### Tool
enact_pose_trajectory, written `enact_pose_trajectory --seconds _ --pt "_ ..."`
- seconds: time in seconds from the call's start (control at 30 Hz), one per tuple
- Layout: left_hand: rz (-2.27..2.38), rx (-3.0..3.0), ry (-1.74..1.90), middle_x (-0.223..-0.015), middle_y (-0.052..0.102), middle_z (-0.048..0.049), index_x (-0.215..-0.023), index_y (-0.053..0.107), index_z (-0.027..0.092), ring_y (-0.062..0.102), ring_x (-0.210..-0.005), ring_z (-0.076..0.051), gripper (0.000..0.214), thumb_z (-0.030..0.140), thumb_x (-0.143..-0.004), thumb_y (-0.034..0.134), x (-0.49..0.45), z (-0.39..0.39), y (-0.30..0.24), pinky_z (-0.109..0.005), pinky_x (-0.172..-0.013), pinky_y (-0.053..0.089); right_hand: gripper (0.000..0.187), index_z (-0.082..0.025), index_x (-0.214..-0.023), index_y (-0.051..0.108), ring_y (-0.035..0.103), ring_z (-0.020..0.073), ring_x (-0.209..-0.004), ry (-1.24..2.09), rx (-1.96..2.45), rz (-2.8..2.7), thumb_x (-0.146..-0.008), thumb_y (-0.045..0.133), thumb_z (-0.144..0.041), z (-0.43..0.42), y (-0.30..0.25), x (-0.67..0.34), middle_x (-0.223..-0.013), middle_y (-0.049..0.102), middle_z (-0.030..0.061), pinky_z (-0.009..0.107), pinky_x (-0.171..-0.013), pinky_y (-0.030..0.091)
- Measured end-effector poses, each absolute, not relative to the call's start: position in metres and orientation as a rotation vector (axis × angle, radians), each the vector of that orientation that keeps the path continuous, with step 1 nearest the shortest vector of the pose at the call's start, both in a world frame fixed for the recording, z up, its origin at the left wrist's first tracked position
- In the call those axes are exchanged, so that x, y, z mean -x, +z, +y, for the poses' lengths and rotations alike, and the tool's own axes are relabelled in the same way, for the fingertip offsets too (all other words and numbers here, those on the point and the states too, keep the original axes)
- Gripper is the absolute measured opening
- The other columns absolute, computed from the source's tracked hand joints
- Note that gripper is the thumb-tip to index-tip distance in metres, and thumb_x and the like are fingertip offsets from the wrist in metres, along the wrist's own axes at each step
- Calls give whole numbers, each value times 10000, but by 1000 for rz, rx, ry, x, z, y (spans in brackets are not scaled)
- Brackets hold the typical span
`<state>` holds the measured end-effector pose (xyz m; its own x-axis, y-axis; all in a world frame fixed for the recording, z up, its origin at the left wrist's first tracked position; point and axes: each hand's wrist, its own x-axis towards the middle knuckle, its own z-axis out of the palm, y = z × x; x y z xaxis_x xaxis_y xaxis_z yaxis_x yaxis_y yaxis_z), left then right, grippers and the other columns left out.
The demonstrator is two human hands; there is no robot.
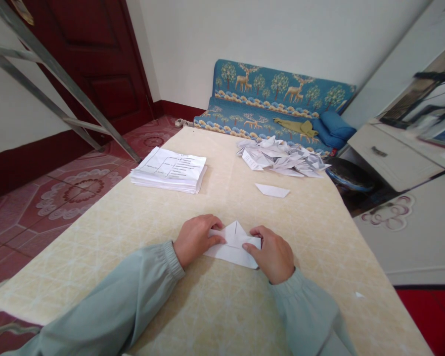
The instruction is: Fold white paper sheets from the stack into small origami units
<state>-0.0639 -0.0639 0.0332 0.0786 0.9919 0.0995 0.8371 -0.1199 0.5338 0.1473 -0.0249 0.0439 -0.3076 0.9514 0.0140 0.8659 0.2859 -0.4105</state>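
A partly folded sheet of paper (234, 247) lies near the middle of the table, its pointed top facing away from me and a wide flap toward me. My left hand (198, 239) pinches its left side between thumb and fingers. On the right side, my right hand (274, 252) grips the paper the same way, thumb on top. Beyond my hands lies a small flat folded paper (273, 190), touched by neither hand.
A stack of printed sheets (168, 170) sits at the table's far left. Many folded paper pieces (280, 157) are heaped at the far right. A paper scrap (359, 295) lies on the patterned tablecloth (107, 257). Around stand a ladder (65, 74), a sofa (263, 94) and a white cabinet (396, 158).
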Motion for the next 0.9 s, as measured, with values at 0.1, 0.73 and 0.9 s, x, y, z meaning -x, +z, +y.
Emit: enact_pose_trajectory --seconds 0.1,0.73,0.9 --pt "1802 -2039 637 -892 645 1 -897 643 228 589 -816 -173 250 401 -721 682 64 -64 34 -257 -683 404 257 -228 -912 648 635 200 -794 473 1674 -2308 -673 692 -310 -24 44 -147 -919 695 32 281 -637 390" --pt "1646 -2019 747 -824 620 2 -830 615 194 559 -775 -159 227 343 -688 709 66 -60 32 -249 -680 402 69 -206 -674 553 584 150 -680 667 1457 -2201 -675 613 -240 -25 34 -149 -688 622 -25 257 -632 398" --pt "1489 -1855 869 -745 619 18 -930 623 178 543 -688 -126 283 275 -681 714 63 -57 31 -230 -648 411 91 -203 -717 537 574 148 -630 859 1337 -1975 -697 608 -256 -24 29 -146 -657 601 -26 249 -593 422"
